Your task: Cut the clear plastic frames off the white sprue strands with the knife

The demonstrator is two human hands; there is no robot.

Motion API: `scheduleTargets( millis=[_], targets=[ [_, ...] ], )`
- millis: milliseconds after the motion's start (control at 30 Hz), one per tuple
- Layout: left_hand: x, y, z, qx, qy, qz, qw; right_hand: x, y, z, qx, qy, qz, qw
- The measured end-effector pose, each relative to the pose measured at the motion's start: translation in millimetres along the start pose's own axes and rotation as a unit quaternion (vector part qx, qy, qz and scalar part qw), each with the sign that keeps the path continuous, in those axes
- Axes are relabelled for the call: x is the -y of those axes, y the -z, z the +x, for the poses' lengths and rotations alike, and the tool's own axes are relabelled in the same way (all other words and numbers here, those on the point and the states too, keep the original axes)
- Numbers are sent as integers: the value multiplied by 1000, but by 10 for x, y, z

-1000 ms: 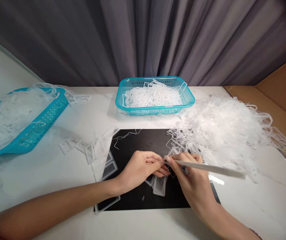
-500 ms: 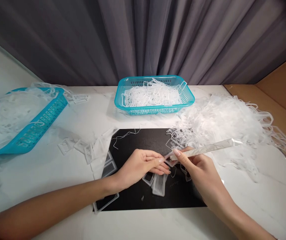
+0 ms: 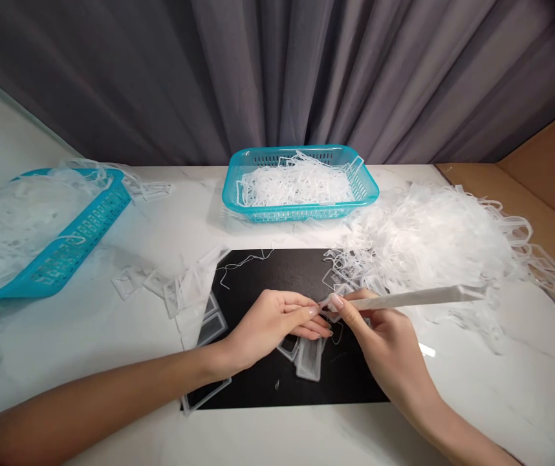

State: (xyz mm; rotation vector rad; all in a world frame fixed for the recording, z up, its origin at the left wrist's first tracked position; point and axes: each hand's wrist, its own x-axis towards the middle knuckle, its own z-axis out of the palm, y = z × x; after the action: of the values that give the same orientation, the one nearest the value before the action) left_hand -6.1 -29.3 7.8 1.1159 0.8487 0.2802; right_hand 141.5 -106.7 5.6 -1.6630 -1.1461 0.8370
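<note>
My left hand [image 3: 270,323] is closed in a pinch on a small clear plastic piece [image 3: 328,310] above the black mat [image 3: 268,272]. My right hand [image 3: 379,343] grips a long pale blade-like tool [image 3: 418,298], whose near end meets the piece at my left fingertips while the shaft points right. Beneath the hands, a few clear rectangular frames [image 3: 309,359] lie on the mat.
A teal basket [image 3: 301,184] of white plastic strips stands at the back centre; another teal basket [image 3: 68,239] full of clear plastic sits left. A big heap of white strips [image 3: 433,239] covers the right. Loose clear frames [image 3: 180,291] lie left of the mat. Brown cardboard [image 3: 549,188] lies far right.
The tool's free end rose from low right to high right, then dropped back to near level. My right hand shifted slightly left along the piece. My left hand stayed put.
</note>
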Motion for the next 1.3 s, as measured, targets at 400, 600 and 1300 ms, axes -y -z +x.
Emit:
scheduleTargets(
  millis=[400, 600, 1300],
  targets=[
    [61, -70, 8, -37, -4, 27, 999, -86, -75, -64, -23, 71, -76, 994],
    [72, -78, 12, -46, -24, 30, 998, -106, -108, -73, -33, 83, -96, 991],
    [50, -59, -12, -23, -43, 24, 999, -163, -116, -8, -49, 142, -132, 980]
  ],
)
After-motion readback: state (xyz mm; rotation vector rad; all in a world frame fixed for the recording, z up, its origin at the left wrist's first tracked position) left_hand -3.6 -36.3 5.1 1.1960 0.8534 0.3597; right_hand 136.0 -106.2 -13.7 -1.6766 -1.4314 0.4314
